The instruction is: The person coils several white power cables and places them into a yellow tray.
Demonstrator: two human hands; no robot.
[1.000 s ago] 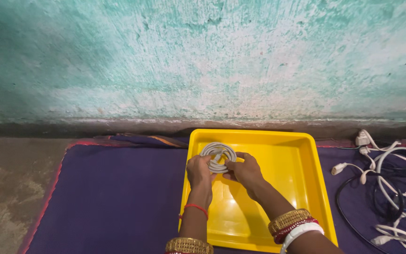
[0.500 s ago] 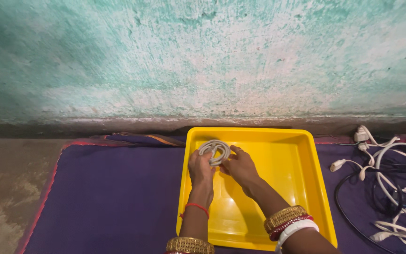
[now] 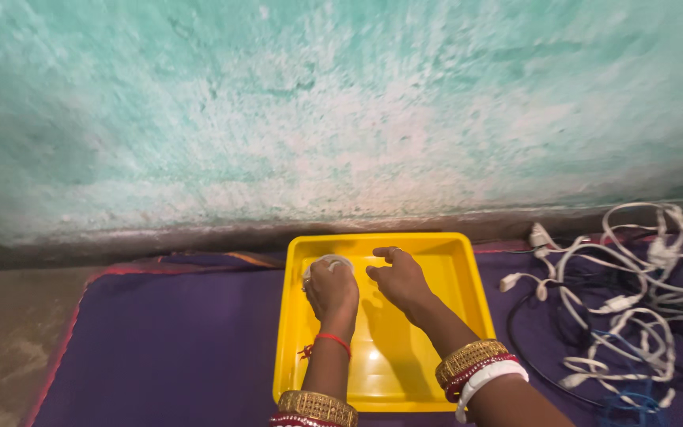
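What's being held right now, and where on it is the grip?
The left hand is closed over a coiled white cable from above, at the far left corner of the yellow tray. The right hand is beside it with fingers spread, holding nothing.

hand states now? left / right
Left hand: closed on the coiled white cable, far-left corner of the yellow plastic tray.
Right hand: loosely open over the tray, holding nothing.

open purple cloth mat (image 3: pixel 175 340) left of yellow plastic tray (image 3: pixel 468 296); tangled white cables (image 3: pixel 626 316) crowd right; wall (image 3: pixel 341 119) bounds far side.
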